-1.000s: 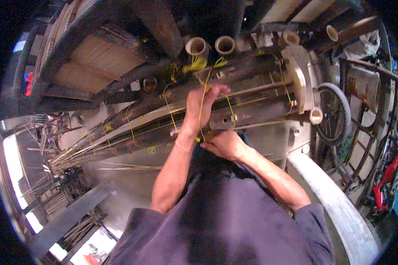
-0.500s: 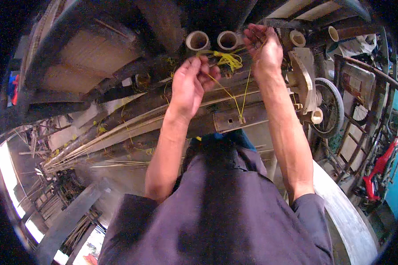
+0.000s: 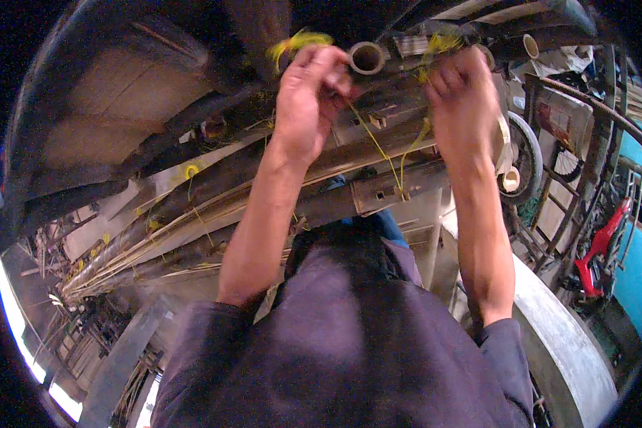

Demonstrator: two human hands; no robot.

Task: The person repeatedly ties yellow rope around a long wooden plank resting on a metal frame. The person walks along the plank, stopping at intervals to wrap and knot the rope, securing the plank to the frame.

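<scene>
My left hand (image 3: 308,107) is closed with thumb and fingers pinched on a thin yellow cord (image 3: 373,138). A bright yellow bunch of cord (image 3: 298,44) shows at its fingertips. My right hand (image 3: 465,103), blurred by motion, has its fingers curled; more yellow cord (image 3: 443,43) shows beyond them and along their inner side. Two strands run down from the hands and meet in a V at a wooden block (image 3: 373,197) with a small square hole. Both hands are raised above long wooden beams (image 3: 228,171).
A hollow tube end (image 3: 367,58) opens between the hands. Thin strips tied with yellow cord stretch along the beams to the left. At right are a wheel (image 3: 526,160), a red bicycle frame (image 3: 600,250) and a pale plank (image 3: 560,332).
My hands have moved farther apart, the right one shifting right and down, the left slightly up. The yellow bunch has moved from between them to above the left hand. The view has shifted slightly.
</scene>
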